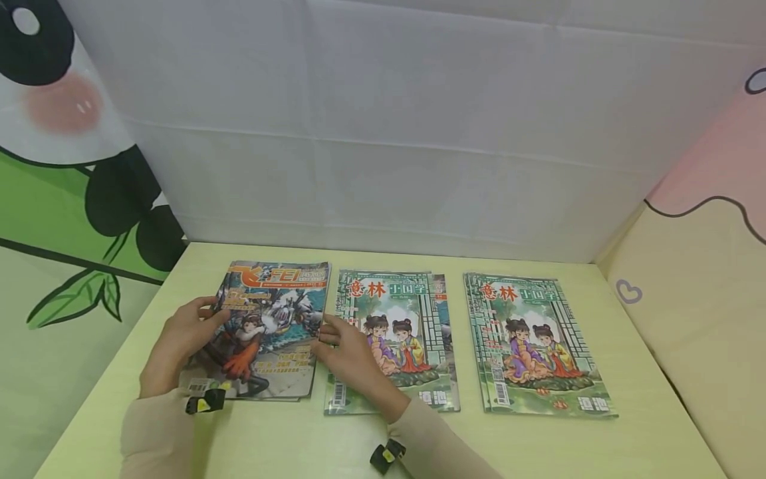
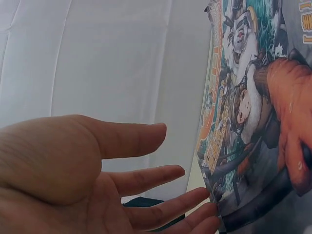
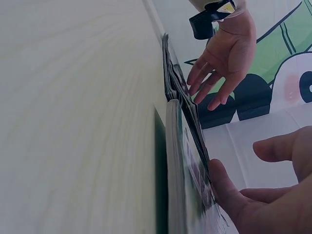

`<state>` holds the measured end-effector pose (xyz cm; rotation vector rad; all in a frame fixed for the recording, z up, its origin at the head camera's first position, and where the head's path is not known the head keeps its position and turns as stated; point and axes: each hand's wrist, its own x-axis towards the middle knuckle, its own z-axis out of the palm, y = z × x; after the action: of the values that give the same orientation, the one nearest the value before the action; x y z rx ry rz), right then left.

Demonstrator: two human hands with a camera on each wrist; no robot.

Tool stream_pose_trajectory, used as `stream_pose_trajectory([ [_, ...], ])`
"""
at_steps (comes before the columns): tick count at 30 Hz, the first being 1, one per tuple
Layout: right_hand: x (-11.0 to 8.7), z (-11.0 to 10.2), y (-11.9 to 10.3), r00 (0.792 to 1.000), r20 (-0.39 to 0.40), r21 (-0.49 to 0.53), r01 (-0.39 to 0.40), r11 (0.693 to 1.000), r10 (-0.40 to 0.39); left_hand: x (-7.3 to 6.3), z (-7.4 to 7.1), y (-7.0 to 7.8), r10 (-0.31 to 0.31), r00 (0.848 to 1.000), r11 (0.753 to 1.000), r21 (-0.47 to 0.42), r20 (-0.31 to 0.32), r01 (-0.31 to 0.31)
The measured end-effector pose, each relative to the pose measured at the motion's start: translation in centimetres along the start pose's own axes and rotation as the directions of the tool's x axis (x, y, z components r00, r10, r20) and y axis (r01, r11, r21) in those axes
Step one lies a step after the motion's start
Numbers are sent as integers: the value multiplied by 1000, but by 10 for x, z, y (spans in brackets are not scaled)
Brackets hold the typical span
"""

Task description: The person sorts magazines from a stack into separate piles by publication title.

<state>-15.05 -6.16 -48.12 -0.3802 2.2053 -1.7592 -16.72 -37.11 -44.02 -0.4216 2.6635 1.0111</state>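
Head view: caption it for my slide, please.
Left hand and right hand at opposite edges of an orange-titled magazine, beside two green-topped stacks.

Leftmost magazine stack, illustrated cover up, orange title on top.

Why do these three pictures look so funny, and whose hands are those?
There's no robot, just a person's left hand and right hand. The wide picture comes from a camera on the person's head, looking down. The other two come from the left and right wrists, so they look tilted. On the pale yellow table are a left magazine pile, a middle magazine pile and a right magazine pile. The hands are at opposite sides of the left magazine pile; neither seems to grip it.
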Motion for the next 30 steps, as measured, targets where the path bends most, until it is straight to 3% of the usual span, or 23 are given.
stream_pose_trajectory([
  [10,-3,-10,-2,1000,-24,-37,9,999,-10,-2,10,15,33,998,998,-51,-51,-36],
  [18,-5,-25,-1,994,-82,-39,67,997,-70,-5,25,33,85,994,995,-53,-72,-89],
  [24,-15,-45,2,980,-144,-75,126,989,-136,-7,34,46,126,988,989,-62,-92,-132],
  [30,-27,-66,7,971,-196,-90,122,988,-138,-8,45,57,187,977,979,-63,-101,-194],
])
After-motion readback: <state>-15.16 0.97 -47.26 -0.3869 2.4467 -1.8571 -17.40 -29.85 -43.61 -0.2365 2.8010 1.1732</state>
